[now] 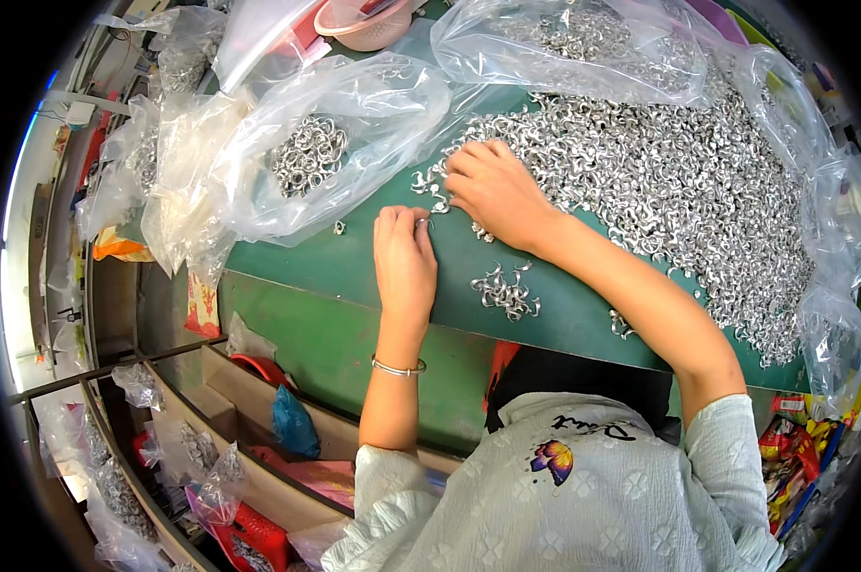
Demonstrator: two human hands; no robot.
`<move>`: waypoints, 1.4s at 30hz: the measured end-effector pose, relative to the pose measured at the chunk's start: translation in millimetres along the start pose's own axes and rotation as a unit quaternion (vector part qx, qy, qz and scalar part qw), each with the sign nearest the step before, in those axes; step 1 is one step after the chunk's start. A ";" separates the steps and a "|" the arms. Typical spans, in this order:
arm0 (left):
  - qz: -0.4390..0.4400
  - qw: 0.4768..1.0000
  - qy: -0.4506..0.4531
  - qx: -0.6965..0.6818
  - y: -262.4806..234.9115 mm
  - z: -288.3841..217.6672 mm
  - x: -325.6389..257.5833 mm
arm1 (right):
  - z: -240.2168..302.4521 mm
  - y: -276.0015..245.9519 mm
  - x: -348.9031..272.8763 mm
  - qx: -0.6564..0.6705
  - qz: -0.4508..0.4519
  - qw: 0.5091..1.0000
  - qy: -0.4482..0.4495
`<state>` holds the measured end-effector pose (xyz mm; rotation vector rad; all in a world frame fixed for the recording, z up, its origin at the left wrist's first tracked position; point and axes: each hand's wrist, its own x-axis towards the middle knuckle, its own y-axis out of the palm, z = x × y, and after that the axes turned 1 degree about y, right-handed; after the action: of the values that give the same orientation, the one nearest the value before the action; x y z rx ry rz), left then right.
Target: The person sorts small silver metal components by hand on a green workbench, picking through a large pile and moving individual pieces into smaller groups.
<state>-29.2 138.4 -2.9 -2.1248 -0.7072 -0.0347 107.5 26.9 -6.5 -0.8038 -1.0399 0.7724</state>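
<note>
1. A butterfly-printed shirt [554,515] is seen nearest.
2. The left hand [405,264] is held over the green counter [311,262], fingers curled together; whether anything is pinched cannot be told.
3. The right hand [497,195] is placed at the left edge of the large heap of metal pieces [678,181], fingers bent, its grip hidden.
4. A smaller pile [504,292] is seen nearer the shirt.
</note>
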 end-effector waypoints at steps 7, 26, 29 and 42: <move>-0.049 0.994 0.076 -0.062 1.2 -13.5 -18.2 | -7.4 -52.1 -41.4 0.024 0.016 1.000 0.002; 0.029 0.991 0.115 -0.067 3.0 -59.8 -35.8 | -8.1 -82.3 -63.8 -0.050 0.006 0.997 0.056; 0.049 0.991 0.107 -0.060 7.1 -59.7 -39.9 | 3.5 -102.9 -90.7 0.011 0.127 0.989 0.076; 0.001 0.993 0.119 0.018 8.6 -49.7 -23.4 | 4.2 -78.2 -74.3 -0.013 0.078 0.994 0.080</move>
<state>-33.4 86.0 15.3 -2.0440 -0.5600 -0.2680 93.2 -73.6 30.0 -0.9613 -0.8524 0.8132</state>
